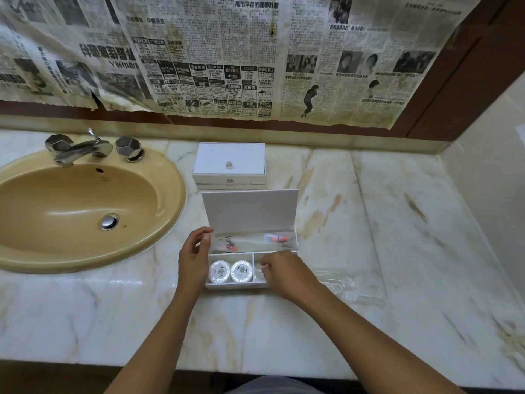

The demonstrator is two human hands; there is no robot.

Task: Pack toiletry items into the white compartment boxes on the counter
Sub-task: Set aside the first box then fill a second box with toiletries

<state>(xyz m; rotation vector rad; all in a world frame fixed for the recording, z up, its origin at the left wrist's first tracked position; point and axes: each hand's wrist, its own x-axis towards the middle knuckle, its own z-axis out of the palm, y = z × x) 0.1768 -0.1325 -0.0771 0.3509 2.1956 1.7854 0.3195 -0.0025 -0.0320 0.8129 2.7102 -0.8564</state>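
Now on the marble bench (284,322): open white box (250,211), lid up, long side running left to right. Left hand (194,258) curled at its left end, holding nothing clear. Right hand (287,273) nearer, pinching something tiny, hard to tell what, over the right small compartment beside two round soaps (230,271).

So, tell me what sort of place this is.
Likely a hotel bathroom: a tan sink with a chrome tap set in a marble counter, and a closed white box with a hotel crest.

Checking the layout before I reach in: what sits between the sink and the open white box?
In the head view, only bare marble counter and the left hand at the open box, right of the sink.
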